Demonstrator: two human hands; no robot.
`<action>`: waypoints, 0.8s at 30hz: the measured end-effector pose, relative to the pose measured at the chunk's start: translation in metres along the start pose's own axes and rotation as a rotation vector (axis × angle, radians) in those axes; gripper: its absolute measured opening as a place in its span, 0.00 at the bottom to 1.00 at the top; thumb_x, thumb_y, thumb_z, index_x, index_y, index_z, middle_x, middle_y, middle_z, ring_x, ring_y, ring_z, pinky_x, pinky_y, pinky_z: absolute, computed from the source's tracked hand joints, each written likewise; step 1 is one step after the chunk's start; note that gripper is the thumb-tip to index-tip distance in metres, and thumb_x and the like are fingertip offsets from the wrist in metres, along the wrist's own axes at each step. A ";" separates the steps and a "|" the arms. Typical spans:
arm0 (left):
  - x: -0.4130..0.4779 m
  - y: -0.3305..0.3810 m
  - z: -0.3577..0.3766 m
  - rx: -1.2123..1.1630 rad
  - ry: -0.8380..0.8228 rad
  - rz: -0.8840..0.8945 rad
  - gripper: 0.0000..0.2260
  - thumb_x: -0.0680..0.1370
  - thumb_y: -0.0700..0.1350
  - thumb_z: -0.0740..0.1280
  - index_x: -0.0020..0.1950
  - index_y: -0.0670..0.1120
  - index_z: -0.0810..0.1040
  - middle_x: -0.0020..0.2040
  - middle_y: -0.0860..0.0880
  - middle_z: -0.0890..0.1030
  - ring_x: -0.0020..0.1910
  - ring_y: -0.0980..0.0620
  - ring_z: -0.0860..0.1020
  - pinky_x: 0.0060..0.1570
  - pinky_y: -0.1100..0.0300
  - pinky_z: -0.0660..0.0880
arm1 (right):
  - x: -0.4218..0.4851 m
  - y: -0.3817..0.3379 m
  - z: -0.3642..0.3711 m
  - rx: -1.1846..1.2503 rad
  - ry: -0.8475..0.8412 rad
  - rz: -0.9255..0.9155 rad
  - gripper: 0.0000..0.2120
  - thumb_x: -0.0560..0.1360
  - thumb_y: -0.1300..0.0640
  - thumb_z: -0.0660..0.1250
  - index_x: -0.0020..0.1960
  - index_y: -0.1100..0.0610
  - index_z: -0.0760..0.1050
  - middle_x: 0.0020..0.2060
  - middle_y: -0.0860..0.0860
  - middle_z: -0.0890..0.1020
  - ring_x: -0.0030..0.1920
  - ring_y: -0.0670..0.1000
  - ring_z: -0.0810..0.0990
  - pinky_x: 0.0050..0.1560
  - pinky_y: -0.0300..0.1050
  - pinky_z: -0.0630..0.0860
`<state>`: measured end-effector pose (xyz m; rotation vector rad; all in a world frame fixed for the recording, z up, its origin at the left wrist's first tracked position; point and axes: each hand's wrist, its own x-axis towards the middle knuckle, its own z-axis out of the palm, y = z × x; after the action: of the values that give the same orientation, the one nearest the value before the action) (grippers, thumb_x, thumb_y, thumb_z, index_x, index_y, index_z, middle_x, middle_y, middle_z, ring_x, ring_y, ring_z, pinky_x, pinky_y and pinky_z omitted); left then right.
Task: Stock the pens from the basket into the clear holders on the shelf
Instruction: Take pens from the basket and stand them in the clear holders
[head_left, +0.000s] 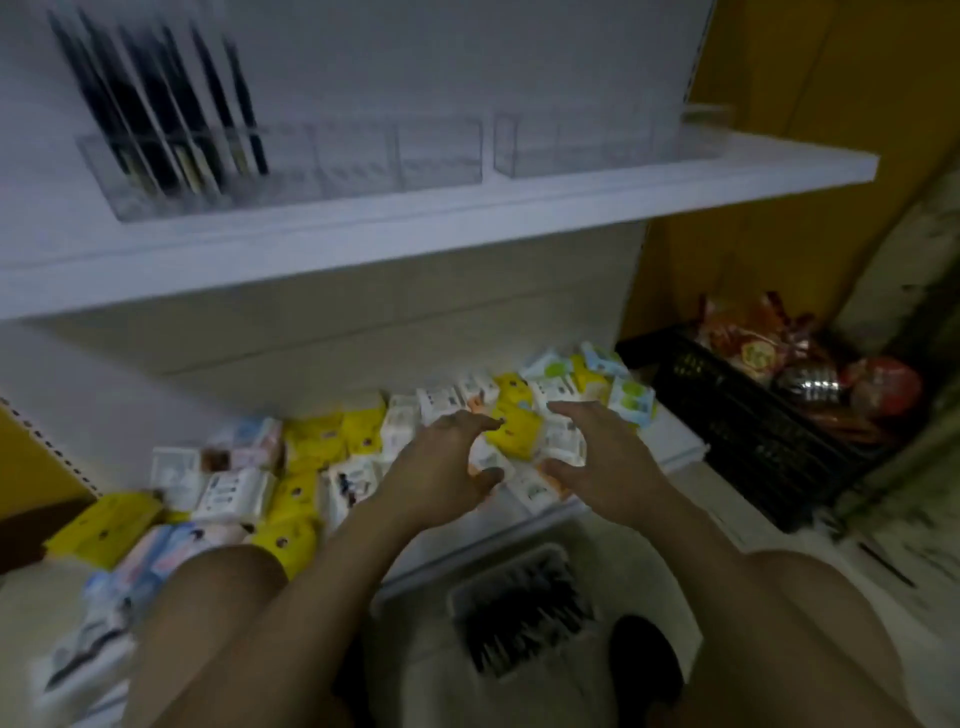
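A pale basket (462, 597) on the floor between my knees holds several dark pens (524, 618). On the upper white shelf (415, 228) stand clear holders: the left one (156, 171) has several black pens (156, 98) leaning in it, and the holders to the right (441, 150) (602, 140) look empty. My left hand (441, 467) and my right hand (592, 457) reach over the lower shelf with fingers spread, resting on small yellow and white packets (519, 436). Neither hand holds a pen.
The lower shelf is crowded with small packets (291, 478) in yellow, white and pale blue. A black crate (737, 415) of red snack bags (753, 343) sits on the floor at right. Behind it is a yellow wall (810, 156).
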<state>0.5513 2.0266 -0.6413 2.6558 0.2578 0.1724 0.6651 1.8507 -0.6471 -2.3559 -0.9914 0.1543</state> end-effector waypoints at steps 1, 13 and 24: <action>-0.001 -0.005 0.017 -0.010 -0.048 -0.037 0.25 0.76 0.54 0.68 0.72 0.52 0.67 0.71 0.51 0.70 0.68 0.50 0.69 0.64 0.56 0.69 | -0.004 0.011 0.012 0.011 -0.037 0.032 0.31 0.73 0.51 0.72 0.73 0.51 0.65 0.68 0.53 0.70 0.67 0.55 0.68 0.64 0.49 0.68; -0.034 -0.054 0.181 -0.133 -0.413 -0.384 0.20 0.75 0.53 0.68 0.65 0.48 0.73 0.59 0.47 0.78 0.55 0.47 0.77 0.52 0.54 0.76 | -0.049 0.113 0.164 0.050 -0.502 0.349 0.19 0.76 0.52 0.68 0.65 0.56 0.73 0.60 0.53 0.77 0.55 0.53 0.77 0.56 0.47 0.75; -0.066 -0.078 0.283 -0.308 -0.609 -0.667 0.22 0.79 0.45 0.65 0.72 0.45 0.67 0.69 0.44 0.72 0.65 0.46 0.72 0.60 0.57 0.70 | -0.071 0.146 0.234 0.149 -0.721 0.475 0.20 0.78 0.57 0.65 0.69 0.59 0.69 0.64 0.57 0.73 0.62 0.59 0.74 0.59 0.51 0.73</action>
<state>0.5216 1.9576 -0.9328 2.0576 0.8013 -0.7298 0.6308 1.8284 -0.9289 -2.3816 -0.6475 1.2785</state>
